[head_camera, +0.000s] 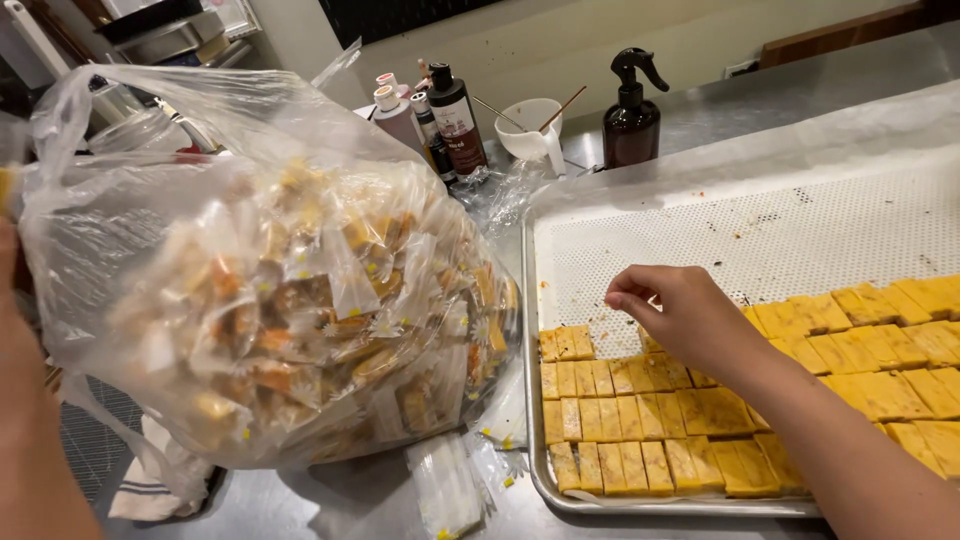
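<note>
My right hand (690, 315) hovers over the yellow bars (640, 425) on the perforated tray (700, 230), fingertips pinched, grasping nothing I can make out. At nine o'clock, my left hand (8, 270) sits at the big plastic bag of wrapped pieces (270, 290); I cannot tell its grip.

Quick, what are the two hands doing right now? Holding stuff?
Left hand: at the picture's edge against the big clear bag; grip cannot be told.
Right hand: fingers pinched together over the yellow bars; whether it holds anything cannot be told.

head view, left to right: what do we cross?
Left hand at the edge → big clear plastic bag of wrapped pieces → right hand over the perforated metal tray of yellow rectangular bars.
</note>
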